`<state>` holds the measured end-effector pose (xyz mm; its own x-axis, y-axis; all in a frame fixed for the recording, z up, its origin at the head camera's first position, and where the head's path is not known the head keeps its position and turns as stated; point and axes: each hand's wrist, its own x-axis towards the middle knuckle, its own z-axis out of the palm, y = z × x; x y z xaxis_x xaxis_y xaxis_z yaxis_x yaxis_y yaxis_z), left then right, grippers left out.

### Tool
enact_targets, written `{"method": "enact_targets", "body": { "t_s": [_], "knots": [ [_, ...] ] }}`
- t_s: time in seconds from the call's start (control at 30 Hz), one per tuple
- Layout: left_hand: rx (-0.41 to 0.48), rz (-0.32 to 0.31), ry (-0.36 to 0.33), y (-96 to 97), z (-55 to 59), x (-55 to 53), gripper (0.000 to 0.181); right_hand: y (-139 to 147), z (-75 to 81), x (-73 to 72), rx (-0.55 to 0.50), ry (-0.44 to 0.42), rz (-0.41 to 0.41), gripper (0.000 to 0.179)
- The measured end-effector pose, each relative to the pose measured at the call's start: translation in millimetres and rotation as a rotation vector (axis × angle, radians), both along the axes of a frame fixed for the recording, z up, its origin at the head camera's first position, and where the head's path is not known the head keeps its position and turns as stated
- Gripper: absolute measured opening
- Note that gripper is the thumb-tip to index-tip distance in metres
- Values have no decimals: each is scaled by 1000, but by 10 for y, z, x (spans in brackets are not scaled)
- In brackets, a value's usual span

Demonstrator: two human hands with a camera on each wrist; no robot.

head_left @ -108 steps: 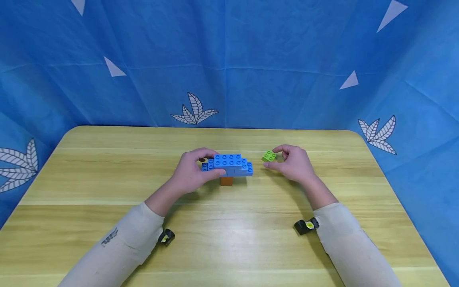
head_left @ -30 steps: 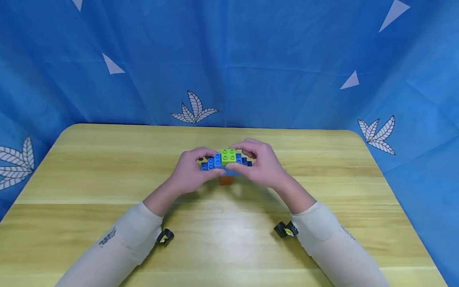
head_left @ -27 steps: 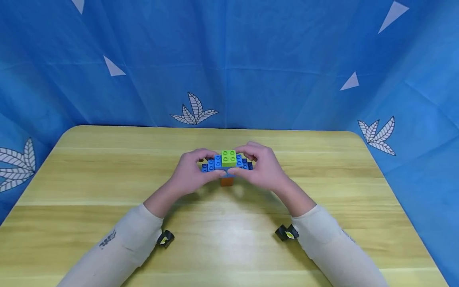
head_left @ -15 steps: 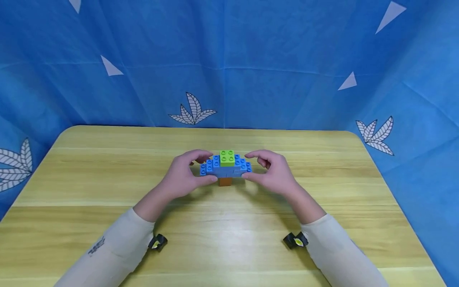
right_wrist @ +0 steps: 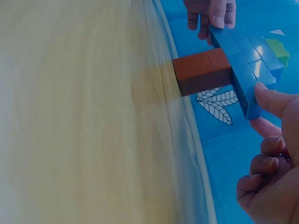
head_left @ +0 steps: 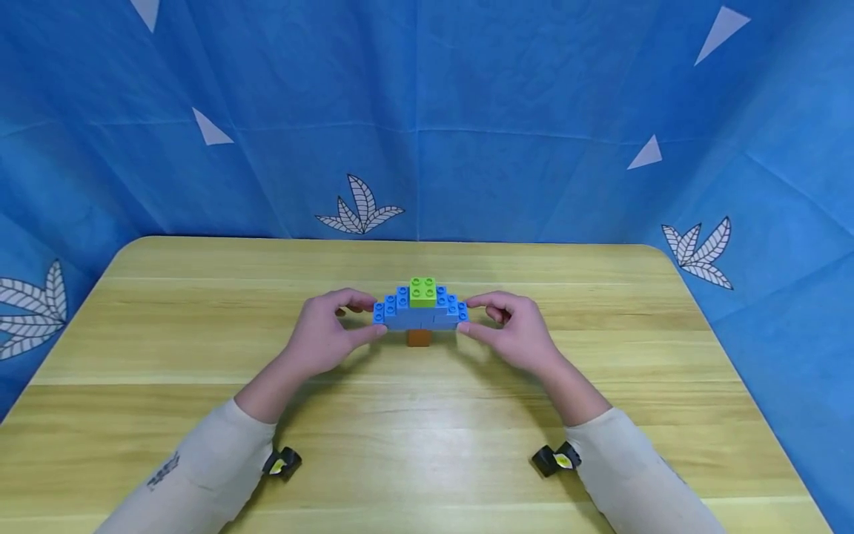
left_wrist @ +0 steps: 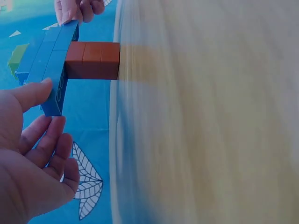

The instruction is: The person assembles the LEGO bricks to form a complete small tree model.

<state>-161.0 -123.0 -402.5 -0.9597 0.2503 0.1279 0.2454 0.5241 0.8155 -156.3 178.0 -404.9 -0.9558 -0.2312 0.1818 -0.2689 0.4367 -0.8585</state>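
Observation:
A toy building-brick model stands upright on the wooden table in the middle of the head view. Stepped blue bricks (head_left: pixel 416 319) widen toward the bottom, and a lime-green brick (head_left: pixel 423 294) caps them. Underneath is a narrower column of orange-brown bricks (left_wrist: pixel 93 60), clearest in the wrist views. My left hand (head_left: pixel 323 334) holds the left end of the lowest blue layer, thumb on the front face and fingertips at the end. At the opposite end, my right hand (right_wrist: pixel 275 154) pinches the same layer between thumb and index finger, with its other fingers curled.
The wooden table (head_left: pixel 427 445) has rounded far corners. Behind and beside it hangs a blue cloth (head_left: pixel 520 96) printed with white leaves and triangles. A black wrist device (head_left: pixel 283 464) is on the left sleeve, and another black wrist device (head_left: pixel 557 460) is on the right one.
The right hand has brought the green brick from the table onto the blue top and let go of it. Both hands have since slid outward to the ends of the blue layer.

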Motion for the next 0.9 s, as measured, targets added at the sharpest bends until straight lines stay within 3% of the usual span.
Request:
{"method": "enact_targets", "body": {
  "t_s": [0.23,0.5,0.77,0.9],
  "knots": [
    [90,79,-15,85,-66,-28,39,-26,-131,-69,-49,-4,-47,30],
    [188,183,-129,216,-74,-68,40,-73,-123,-118,-42,-58,-91,31],
    [216,266,-245,296,-124,-136,36,-113,-166,-196,34,-164,-113,27],
    [178,313,-295,328,-163,-169,35,-128,-196,-222,65,-224,-126,28]
  ]
}}
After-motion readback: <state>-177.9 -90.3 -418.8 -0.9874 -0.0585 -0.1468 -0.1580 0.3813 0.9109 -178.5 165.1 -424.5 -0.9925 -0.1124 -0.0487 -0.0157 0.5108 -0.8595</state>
